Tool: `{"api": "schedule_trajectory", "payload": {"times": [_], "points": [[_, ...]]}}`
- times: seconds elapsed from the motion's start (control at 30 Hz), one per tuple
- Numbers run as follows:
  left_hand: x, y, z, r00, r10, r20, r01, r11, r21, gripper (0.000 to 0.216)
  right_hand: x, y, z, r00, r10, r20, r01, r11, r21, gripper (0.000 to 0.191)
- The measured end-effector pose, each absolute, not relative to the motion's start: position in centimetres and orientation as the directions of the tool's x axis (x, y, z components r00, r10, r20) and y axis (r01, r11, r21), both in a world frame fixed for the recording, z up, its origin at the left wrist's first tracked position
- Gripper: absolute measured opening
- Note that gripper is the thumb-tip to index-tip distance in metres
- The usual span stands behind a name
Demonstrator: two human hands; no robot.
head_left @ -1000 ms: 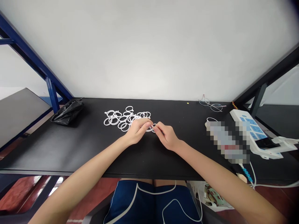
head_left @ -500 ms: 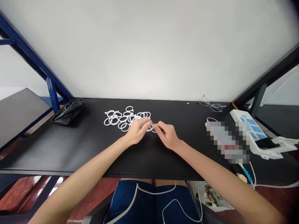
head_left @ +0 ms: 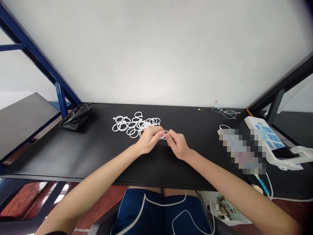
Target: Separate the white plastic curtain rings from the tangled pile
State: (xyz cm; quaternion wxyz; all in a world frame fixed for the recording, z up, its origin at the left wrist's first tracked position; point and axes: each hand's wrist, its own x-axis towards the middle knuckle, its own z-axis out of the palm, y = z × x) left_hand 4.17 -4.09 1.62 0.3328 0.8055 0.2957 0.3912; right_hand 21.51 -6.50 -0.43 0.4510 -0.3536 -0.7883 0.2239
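My left hand (head_left: pixel 149 141) and my right hand (head_left: pixel 178 145) meet over the black table (head_left: pixel 73 153), fingers pinched on one white plastic ring (head_left: pixel 165 134) held between them. Most of that ring is hidden by my fingertips. Just behind my left hand lies a pile of several white rings (head_left: pixel 132 124), loose and overlapping on the table top.
A crumpled black plastic bag (head_left: pixel 76 118) lies at the far left. Eyeglasses (head_left: pixel 223 111) rest near the wall at the right. A white and blue power strip (head_left: pixel 271 138) with cables sits at the right edge, beside a blurred-out patch. Blue frame struts rise at the left.
Both hands stay pinched together on the ring, with only small finger movement. The view has shifted slightly, so everything sits a little further right in the picture.
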Motion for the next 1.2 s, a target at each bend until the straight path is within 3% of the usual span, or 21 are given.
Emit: {"api": "schedule_trajectory", "payload": {"times": [0.2,0.43,0.57,0.73,0.9,1.07,1.2], "points": [[3.4,-3.5,1.6,0.528,0.715,0.457,0.330,-0.669,0.666,0.052,21.9,-6.0,-0.3,-0.341,0.769,0.541,0.415,0.639,-0.647,0.035],[2.1,-2.0,1.3,0.531,0.676,0.511,0.608,-0.724,0.326,0.046,22.7,-4.9,0.1,-0.302,0.802,0.515,0.538,0.590,-0.602,0.010],[1.9,-1.4,1.5,0.551,0.634,0.542,0.631,-0.742,0.226,0.044,22.2,-4.8,-0.5,-0.367,0.814,0.451,0.631,0.574,-0.522,0.015],[1.6,-1.1,1.4,0.587,0.612,0.530,0.631,-0.756,0.173,0.040,22.1,-4.6,-1.0,-0.348,0.844,0.409,0.687,0.526,-0.502,0.014],[1.9,-1.3,0.9,0.651,0.575,0.496,0.565,-0.803,0.191,0.040,22.5,-4.3,-1.1,-0.278,0.870,0.407,0.717,0.470,-0.515,0.026],[2.6,-1.7,0.3,0.714,0.543,0.441,0.501,-0.837,0.221,0.035,22.4,-4.1,-1.2,-0.247,0.884,0.398,0.716,0.443,-0.540,0.019],[2.8,-1.7,0.0,0.720,0.559,0.410,0.515,-0.828,0.224,0.038,22.4,-4.2,-1.0,-0.172,0.853,0.493,0.687,0.463,-0.560,0.013]]}}
